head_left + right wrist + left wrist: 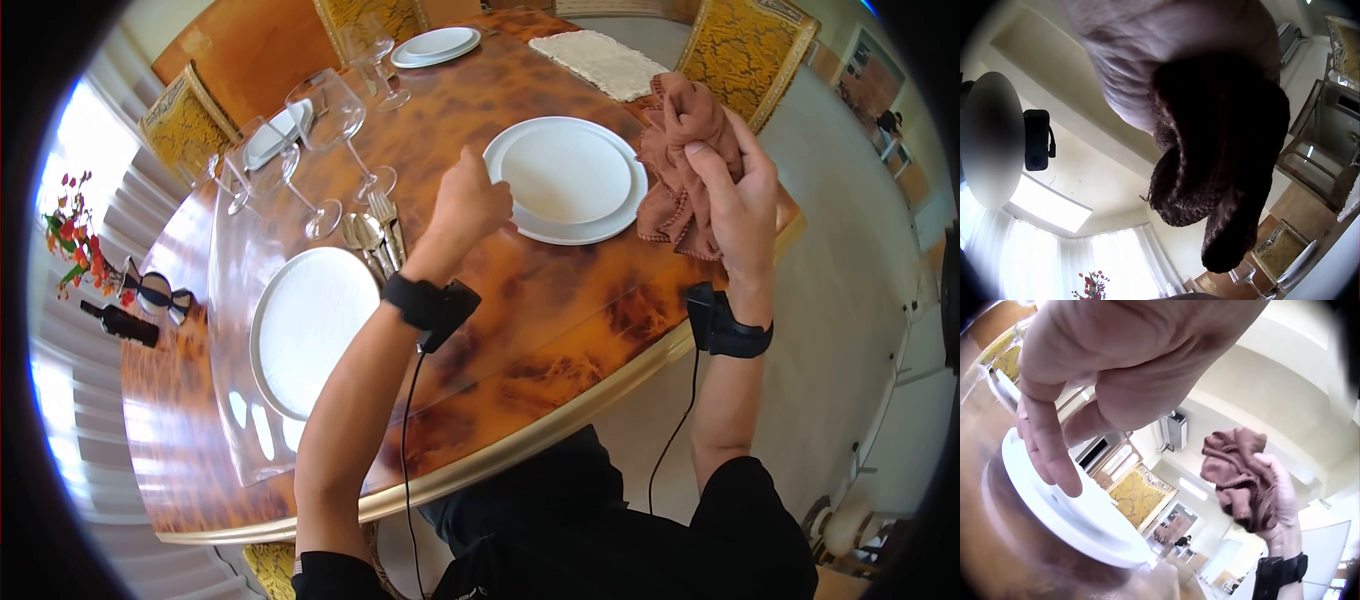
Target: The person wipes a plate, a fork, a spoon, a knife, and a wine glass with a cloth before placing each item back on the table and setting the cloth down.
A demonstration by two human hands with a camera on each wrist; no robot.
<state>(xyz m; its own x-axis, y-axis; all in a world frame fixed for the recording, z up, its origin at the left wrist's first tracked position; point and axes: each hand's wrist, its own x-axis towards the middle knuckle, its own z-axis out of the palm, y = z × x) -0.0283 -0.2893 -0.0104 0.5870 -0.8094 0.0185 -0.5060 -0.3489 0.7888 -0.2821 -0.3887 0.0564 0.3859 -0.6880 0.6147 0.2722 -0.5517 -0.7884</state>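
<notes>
In the head view my right hand (pixel 748 205) is raised at the right and grips a bunched brown cloth napkin (pixel 685 150) with a stitched edge. The right wrist view shows the napkin (pixel 1222 144) in folds below the palm. My left hand (pixel 462 208) is at the left rim of two stacked white plates, a smaller plate (pixel 565 175) on a larger plate (pixel 570 237). In the left wrist view its loosely bent fingers (pixel 1047 434) overlap the stack, with nothing held between them and the thumb.
Left of the stack are spoons and forks (pixel 372 235), another white plate (pixel 310 330) and several wine glasses (pixel 335 110). A beige placemat (pixel 592 62) lies at the far side. Yellow patterned chairs (pixel 745 50) surround the glossy brown table (pixel 480 350). A dark bottle (pixel 122 325) is at the left.
</notes>
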